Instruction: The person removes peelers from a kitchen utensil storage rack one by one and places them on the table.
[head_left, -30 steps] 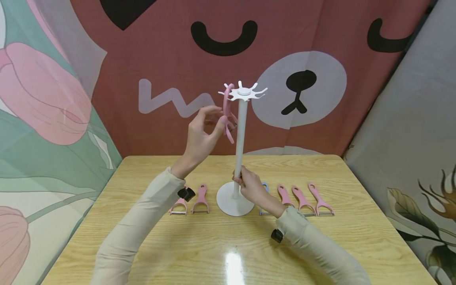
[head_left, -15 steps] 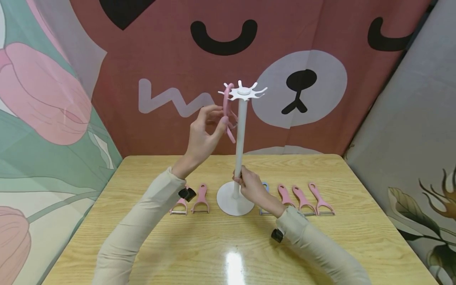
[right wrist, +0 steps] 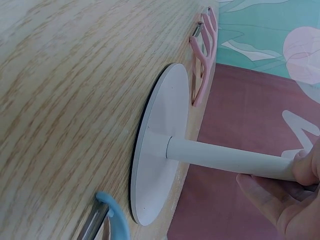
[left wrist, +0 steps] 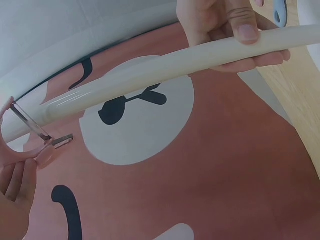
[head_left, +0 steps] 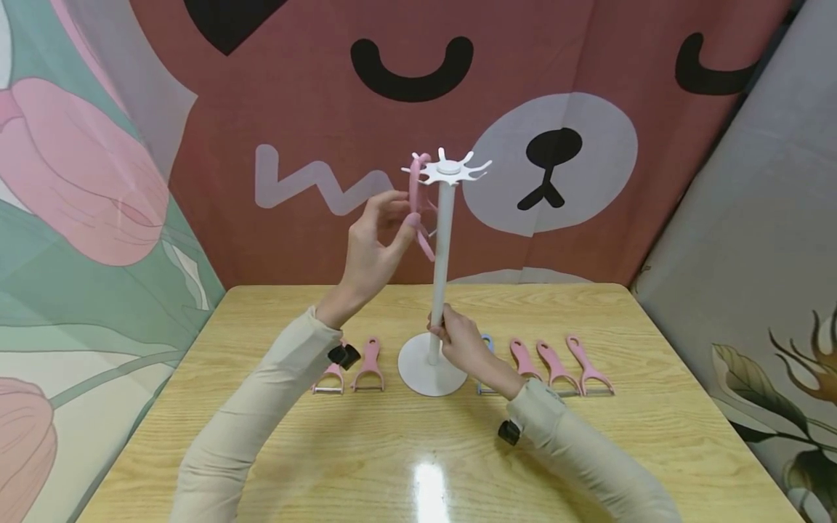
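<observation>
My left hand [head_left: 375,243] pinches a pink Y-shaped peeler [head_left: 415,190] by its lower part, between thumb and fingers. The peeler's handle end is up at the hooks of the white rotary rack [head_left: 448,171], on the left side. A second metal blade [left wrist: 63,141] shows beside the first blade [left wrist: 31,120] in the left wrist view; a second pink peeler appears to hang close behind. With my right hand [head_left: 461,338] I grip the lower pole [head_left: 442,254] of the stand, just above its round white base [head_left: 418,374]. In the right wrist view the thumb and fingers wrap the pole [right wrist: 225,160].
On the wooden table [head_left: 392,443], left of the base, lie pink peelers, one [head_left: 370,359] fully visible. To the right are a blue peeler [head_left: 487,341], partly hidden by my right hand, and several pink peelers [head_left: 578,356]. A printed cloth [head_left: 314,87] hangs behind.
The lower end of the peeler in my left hand has swung slightly right, toward the pole. My right hand and the stand have stayed practically still.
</observation>
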A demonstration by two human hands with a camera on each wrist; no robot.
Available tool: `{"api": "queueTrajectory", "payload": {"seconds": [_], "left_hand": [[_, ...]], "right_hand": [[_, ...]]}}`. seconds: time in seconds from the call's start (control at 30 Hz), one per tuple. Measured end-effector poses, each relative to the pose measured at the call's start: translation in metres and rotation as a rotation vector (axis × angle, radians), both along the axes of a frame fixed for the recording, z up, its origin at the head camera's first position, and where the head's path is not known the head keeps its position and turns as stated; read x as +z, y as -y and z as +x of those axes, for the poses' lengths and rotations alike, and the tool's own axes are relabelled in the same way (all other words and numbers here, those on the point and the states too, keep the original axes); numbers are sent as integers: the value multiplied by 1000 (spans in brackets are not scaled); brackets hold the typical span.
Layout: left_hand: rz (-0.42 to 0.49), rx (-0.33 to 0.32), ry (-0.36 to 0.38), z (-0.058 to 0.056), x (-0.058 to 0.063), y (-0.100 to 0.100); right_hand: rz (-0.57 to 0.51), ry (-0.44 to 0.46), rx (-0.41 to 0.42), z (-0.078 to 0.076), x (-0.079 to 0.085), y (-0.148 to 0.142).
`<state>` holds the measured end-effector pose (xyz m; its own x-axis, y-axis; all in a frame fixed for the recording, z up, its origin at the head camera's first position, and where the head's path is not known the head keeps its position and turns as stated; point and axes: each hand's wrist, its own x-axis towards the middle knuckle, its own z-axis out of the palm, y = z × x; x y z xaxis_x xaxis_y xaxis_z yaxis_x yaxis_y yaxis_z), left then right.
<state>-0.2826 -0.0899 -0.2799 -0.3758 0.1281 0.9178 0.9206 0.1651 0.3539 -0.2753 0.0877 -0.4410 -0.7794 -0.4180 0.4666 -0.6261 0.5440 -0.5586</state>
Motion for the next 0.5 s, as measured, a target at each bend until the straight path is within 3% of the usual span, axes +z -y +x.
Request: {"api": "queueTrajectory", "payload": {"seconds": [0.5], "left_hand": [[24, 22, 13, 2, 0, 6]], "right_hand": [[-3, -13, 5, 0, 0, 0]]}}
